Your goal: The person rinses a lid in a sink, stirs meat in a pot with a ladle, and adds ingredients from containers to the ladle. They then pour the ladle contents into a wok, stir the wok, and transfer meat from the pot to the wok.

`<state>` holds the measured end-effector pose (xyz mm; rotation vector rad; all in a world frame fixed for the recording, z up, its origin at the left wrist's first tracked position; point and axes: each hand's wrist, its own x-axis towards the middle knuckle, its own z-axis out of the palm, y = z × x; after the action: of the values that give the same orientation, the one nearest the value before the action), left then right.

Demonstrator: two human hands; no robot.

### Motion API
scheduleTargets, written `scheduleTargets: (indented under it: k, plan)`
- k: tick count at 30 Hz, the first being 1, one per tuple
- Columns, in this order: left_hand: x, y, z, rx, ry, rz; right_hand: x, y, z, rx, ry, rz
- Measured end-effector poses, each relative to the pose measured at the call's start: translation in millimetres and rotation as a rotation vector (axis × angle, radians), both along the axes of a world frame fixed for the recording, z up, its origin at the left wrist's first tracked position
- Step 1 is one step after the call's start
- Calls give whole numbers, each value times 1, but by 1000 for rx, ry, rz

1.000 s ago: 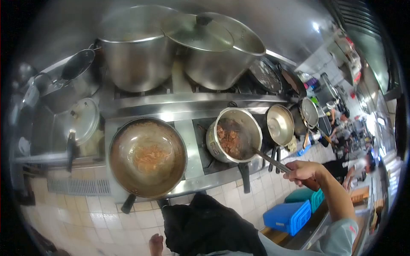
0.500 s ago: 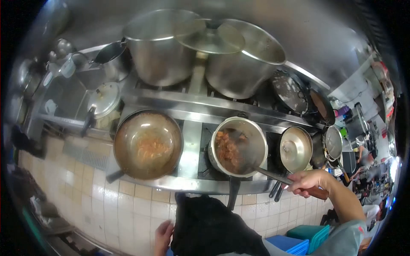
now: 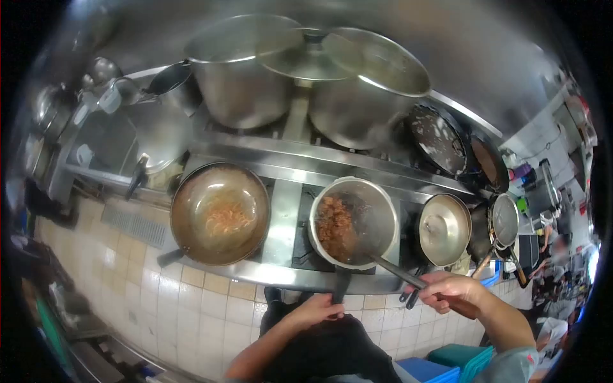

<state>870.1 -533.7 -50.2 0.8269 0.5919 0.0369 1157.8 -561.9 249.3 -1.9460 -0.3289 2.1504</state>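
My right hand (image 3: 445, 290) is wrapped round the wooden grip of a long metal-shafted utensil (image 3: 399, 270). Its shaft slants over the rim into a pressure-cooker-style pot (image 3: 394, 217), where I cannot make out the working end. Chunky reddish-brown food (image 3: 336, 223) lies on the pot's left side, with thin steam above. At the front, my left hand (image 3: 317, 311) is closed on the end of the pot's black handle (image 3: 342, 284). Left of it stands a wide pan (image 3: 185, 217) with orange-brown pieces in liquid, its handle pointing forward.
Two tall stockpots (image 3: 239, 96) stand at the back, a lid (image 3: 306, 67) resting across their rims. Several smaller pans (image 3: 444, 233) line the right side. A sink (image 3: 105, 143) and a lidded pot (image 3: 163, 137) are at left. Blue and green bins (image 3: 460, 357) stand lower right; people are beyond.
My left hand has come up from beside my body to the pot's handle. My right hand has shifted slightly down and left with the utensil. The food in the pot has been moved around.
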Motion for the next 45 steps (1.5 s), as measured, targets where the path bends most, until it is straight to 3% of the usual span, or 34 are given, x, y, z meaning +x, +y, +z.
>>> scheduleTargets:
  k: [1, 3, 11, 16, 21, 38, 45]
  plan:
    - [-10, 2, 5, 4, 0, -19, -2, -4, -3, -1, 23, -25]
    - [-33, 6, 20, -79, 100, 197, 4, -16, -14, -20, 48, -39]
    - [-46, 21, 31, 38, 197, 120, -16, -39, -43, 93, 259, -245]
    - [-43, 11, 38, 117, 205, 238, -21, -73, -45, 140, 213, -206]
    - [-43, 14, 30, 148, 199, 184, -31, -106, -52, 197, 112, -100]
    - [-43, 14, 39, 110, 181, 196, -66, -122, -67, 285, -114, 150]
    - [-42, 14, 47, 70, 210, 233, -66, -119, -62, 269, -69, 51]
